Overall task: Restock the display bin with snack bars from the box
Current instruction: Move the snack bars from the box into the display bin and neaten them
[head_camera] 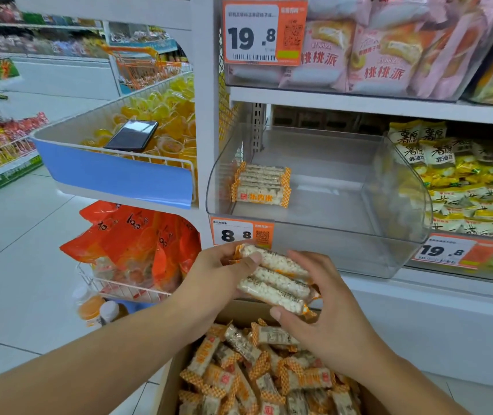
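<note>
I see my left hand [221,274] and right hand [314,313] both pinching a small stack of snack bars [278,280] just above the open box [257,372] of bars, near the clear display bin [314,235] holding one neat row [261,185] at its left.

White tiled floor [14,235], white shelving upright [206,115], wire baskets [137,163], distant stocked aisles [44,40]

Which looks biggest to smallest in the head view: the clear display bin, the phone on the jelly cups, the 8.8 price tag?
1. Clear display bin
2. Phone, 8.8 price tag: look alike, and the tag sits nearer the camera, so unranked.
</note>
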